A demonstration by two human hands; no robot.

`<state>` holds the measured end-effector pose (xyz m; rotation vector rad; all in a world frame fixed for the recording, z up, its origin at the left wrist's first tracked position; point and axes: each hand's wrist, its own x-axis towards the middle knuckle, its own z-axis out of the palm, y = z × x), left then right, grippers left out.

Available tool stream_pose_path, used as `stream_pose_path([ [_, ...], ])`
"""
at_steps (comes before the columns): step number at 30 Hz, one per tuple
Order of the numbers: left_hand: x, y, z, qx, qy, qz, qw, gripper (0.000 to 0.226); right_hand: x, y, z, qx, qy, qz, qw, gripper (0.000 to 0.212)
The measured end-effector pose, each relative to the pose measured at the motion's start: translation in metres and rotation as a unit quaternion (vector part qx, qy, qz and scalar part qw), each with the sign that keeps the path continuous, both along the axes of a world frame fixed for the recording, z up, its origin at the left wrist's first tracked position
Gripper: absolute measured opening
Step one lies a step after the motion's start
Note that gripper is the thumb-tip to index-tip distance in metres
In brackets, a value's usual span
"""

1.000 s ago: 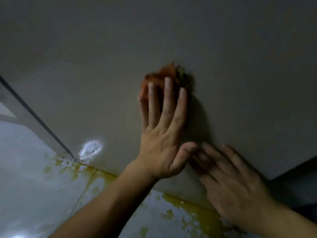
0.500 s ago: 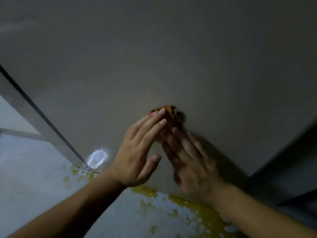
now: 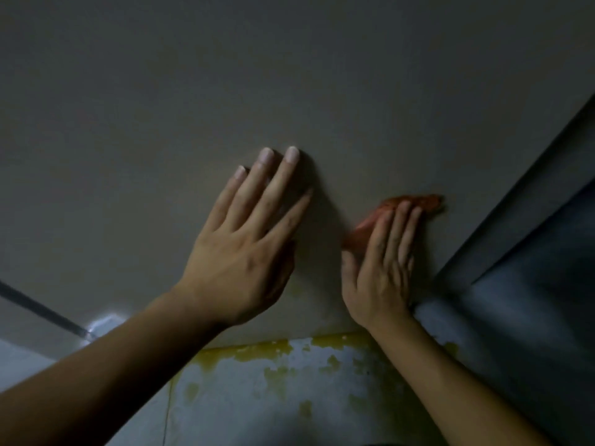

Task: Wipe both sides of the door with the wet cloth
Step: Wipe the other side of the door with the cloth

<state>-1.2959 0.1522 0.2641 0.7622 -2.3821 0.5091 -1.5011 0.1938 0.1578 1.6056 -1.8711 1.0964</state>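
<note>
- Head view: the left hand (image 3: 238,252) lies flat on the door (image 3: 289,75), fingers straight and slightly spread, holding nothing.
- To its right, the right hand (image 3: 380,272) presses the orange cloth (image 3: 418,201) against the door with straight fingers, low down near the door's right edge.
- Below is a yellow-stained floor (image 3: 289,397).
- Step in hand, as I judge it: wiping this face's lower part. The next move calls for steady pressure and overlapping sweeps; the other face remains.

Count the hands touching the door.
2: the left hand lies flat on the bare door; the right hand, beside it, presses the orange cloth. None seems hidden.
</note>
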Motion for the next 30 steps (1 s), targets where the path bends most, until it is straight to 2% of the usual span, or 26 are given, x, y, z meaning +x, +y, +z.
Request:
stream_pose_path([
  [3,0.003,-0.001,-0.001,0.002,-0.021,-0.001,1.0,0.072,0.017,-0.014,0.045,-0.071,-0.095,0.025,0.993,0.075],
  [5,0.005,-0.001,0.0,0.001,-0.028,-0.008,1.0,0.076,0.019,-0.033,0.078,-0.115,-0.13,-0.01,0.985,0.075],
  [7,0.007,-0.002,0.001,-0.003,-0.038,-0.014,0.999,0.079,0.022,-0.038,0.082,-0.133,-0.15,-0.051,0.978,0.074],
  [9,0.011,-0.004,0.002,-0.002,-0.048,-0.014,0.999,0.084,0.027,-0.029,0.047,-0.102,-0.204,-0.083,0.97,0.074],
  [10,0.012,-0.006,0.003,0.001,-0.055,-0.017,0.998,0.086,0.032,-0.02,0.028,-0.075,-0.26,-0.095,0.958,0.076],
  [12,0.015,-0.009,0.006,-0.002,-0.071,-0.024,0.997,0.09,0.039,-0.005,0.0,-0.029,-0.387,-0.111,0.915,0.078],
  [13,0.017,-0.01,0.007,-0.003,-0.075,-0.027,0.997,0.091,0.036,-0.001,-0.002,-0.016,-0.422,-0.116,0.899,0.076],
  [15,0.017,-0.01,0.007,0.003,-0.076,-0.025,0.997,0.092,0.024,-0.006,0.013,-0.028,-0.422,-0.136,0.896,0.071],
  [19,0.006,-0.002,0.001,0.008,-0.053,-0.017,0.998,0.087,0.003,-0.019,0.045,-0.109,-0.36,-0.132,0.917,0.087],
  [23,0.003,-0.001,-0.022,0.024,-0.025,-0.029,0.999,0.083,0.01,-0.019,-0.028,-0.088,-0.354,-0.142,0.92,0.08],
  [25,0.007,-0.004,-0.039,0.024,-0.032,-0.022,0.999,0.083,0.018,-0.013,-0.085,-0.05,-0.405,-0.169,0.897,0.081],
  [27,0.009,-0.007,-0.051,0.013,-0.051,-0.013,0.999,0.082,0.021,-0.011,-0.13,-0.014,-0.485,-0.195,0.852,0.078],
  [30,0.005,-0.008,-0.058,0.002,-0.06,-0.011,0.998,0.08,0.013,-0.021,-0.144,-0.039,-0.591,-0.197,0.781,0.07],
])
